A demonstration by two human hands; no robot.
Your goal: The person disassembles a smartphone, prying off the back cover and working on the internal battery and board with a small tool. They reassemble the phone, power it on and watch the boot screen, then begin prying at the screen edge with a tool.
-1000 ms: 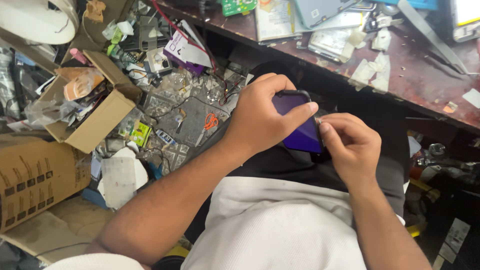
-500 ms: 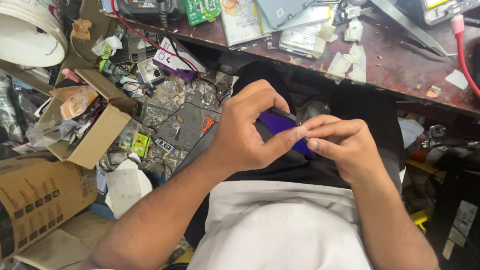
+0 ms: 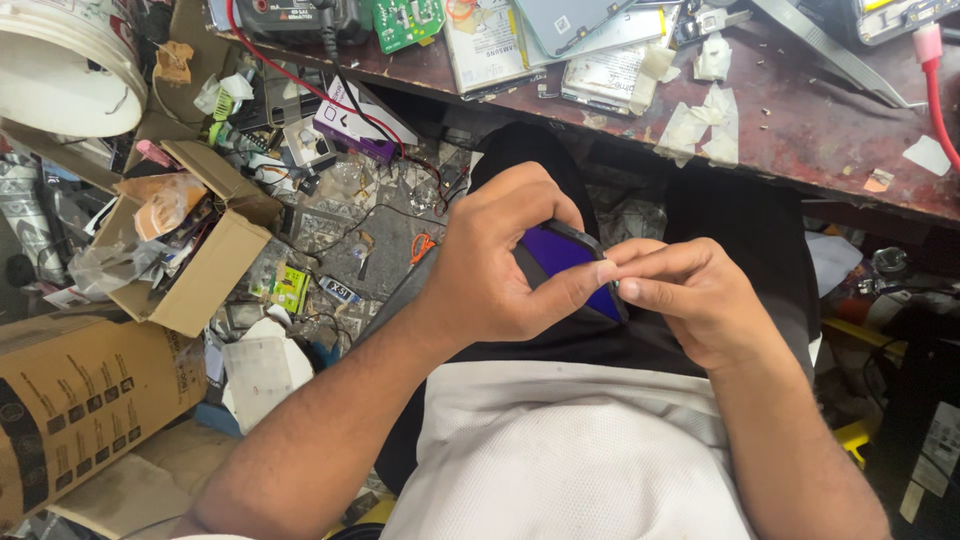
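Note:
A dark smartphone [image 3: 560, 262] with a purple-blue screen rests over my lap. My left hand [image 3: 500, 255] wraps around its left side, thumb stretched across the lower edge. My right hand [image 3: 690, 295] touches the phone's right edge, its fingertips pinched against the rim beside my left thumb. Whatever sits between those fingertips is too small to make out. Most of the phone's body is hidden by both hands. I wear black trousers and a white shirt.
A brown workbench [image 3: 800, 130] ahead carries a green circuit board [image 3: 408, 20], phone parts, tape scraps and a red cable [image 3: 935, 95]. On the littered floor to the left stand an open cardboard box [image 3: 195, 265], a larger carton [image 3: 80, 400] and a white bucket [image 3: 60, 75].
My right fingers have slid along the phone's right edge and now meet my left thumb. The view has shifted, so the hands sit lower and the bench shows more.

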